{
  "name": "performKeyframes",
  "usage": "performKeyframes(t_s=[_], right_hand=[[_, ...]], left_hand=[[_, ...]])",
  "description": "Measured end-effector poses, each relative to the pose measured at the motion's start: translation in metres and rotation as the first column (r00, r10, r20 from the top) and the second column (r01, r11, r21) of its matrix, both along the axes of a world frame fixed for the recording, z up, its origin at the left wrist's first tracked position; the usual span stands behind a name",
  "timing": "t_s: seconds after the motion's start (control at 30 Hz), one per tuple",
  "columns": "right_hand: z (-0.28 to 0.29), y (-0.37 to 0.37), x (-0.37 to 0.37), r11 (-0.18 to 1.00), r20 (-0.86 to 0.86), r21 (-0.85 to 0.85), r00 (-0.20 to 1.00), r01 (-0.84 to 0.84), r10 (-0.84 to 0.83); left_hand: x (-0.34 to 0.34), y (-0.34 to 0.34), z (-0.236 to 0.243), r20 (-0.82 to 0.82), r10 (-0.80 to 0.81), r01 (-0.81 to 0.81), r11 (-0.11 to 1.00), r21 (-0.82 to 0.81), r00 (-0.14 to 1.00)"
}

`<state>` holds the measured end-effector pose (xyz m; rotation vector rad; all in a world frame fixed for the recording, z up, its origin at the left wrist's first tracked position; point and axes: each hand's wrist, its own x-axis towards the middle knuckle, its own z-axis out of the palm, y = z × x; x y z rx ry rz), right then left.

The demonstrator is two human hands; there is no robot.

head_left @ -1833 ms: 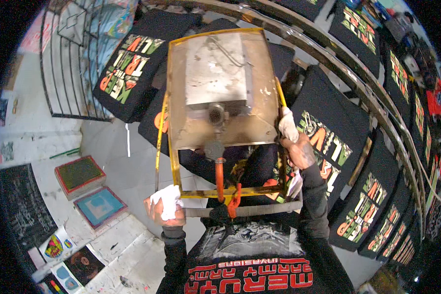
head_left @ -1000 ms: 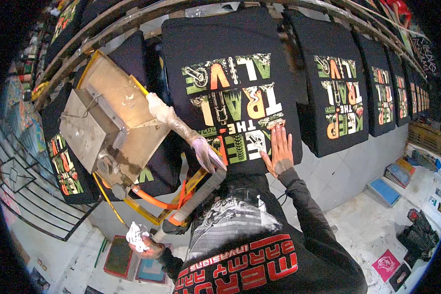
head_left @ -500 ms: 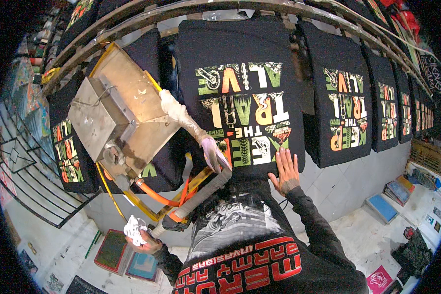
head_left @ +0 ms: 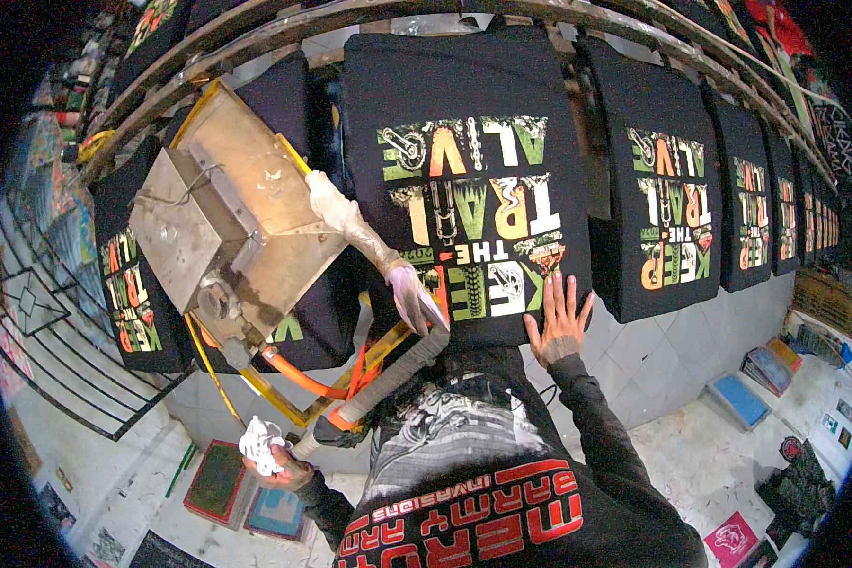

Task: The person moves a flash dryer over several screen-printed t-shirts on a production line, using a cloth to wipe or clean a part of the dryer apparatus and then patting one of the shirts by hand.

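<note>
My right hand (head_left: 559, 327) lies flat with fingers spread on the near right corner of a black T-shirt (head_left: 459, 80). Colourful lettering in green, orange and white covers the shirt, upside down from my side. Low on the left, my left hand (head_left: 293, 470) is closed around a crumpled white cloth (head_left: 259, 445). Between my arms and the shirts to the left stands a metal box device (head_left: 185, 213) on a yellow frame. A wrapped handle (head_left: 393, 379) and an orange hose (head_left: 298, 376) run from it toward me.
More printed black shirts (head_left: 667, 104) hang in a row along a rail (head_left: 625, 24), curving off to the right; others sit behind the device. A black metal grille (head_left: 43, 317) stands at the left. Flat frames, one blue (head_left: 736, 402), lean near the white floor.
My right hand has shifted slightly right and away from me on the shirt, its fingers spreading wider. The left hand with the cloth and the metal device stay nearly where they were.
</note>
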<state>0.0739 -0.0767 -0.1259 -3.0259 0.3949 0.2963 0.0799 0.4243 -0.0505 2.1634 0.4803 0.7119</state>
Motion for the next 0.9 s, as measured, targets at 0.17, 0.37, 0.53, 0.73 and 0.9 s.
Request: performKeyframes(t_s=[0.17,0.37,0.53,0.73,0.9], right_hand=[[0.002,0.021,0.008,0.992,0.017,-0.001,0.992,0.129,-0.129],[-0.005,0.032,-0.007,0.995,0.023,-0.009,0.995,0.101,-0.101],[-0.008,0.028,0.003,0.992,0.038,-0.002,0.991,0.127,-0.127],[-0.005,0.02,0.017,0.985,0.027,-0.043,0.986,0.168,-0.167],[0.008,0.017,0.007,0.996,0.07,0.035,0.994,-0.088,0.085]], left_hand=[[0.011,-0.013,0.012,0.021,-0.112,0.113,0.992,-0.058,0.994],[-0.003,0.004,-0.008,0.045,-0.029,0.029,1.0,-0.012,0.999],[0.009,-0.011,0.009,0.013,-0.08,0.08,0.997,-0.018,0.997],[-0.01,0.016,-0.012,-0.022,0.006,-0.005,1.0,0.03,1.0],[0.001,0.0,-0.001,0.024,-0.064,0.064,0.998,-0.01,0.998]])
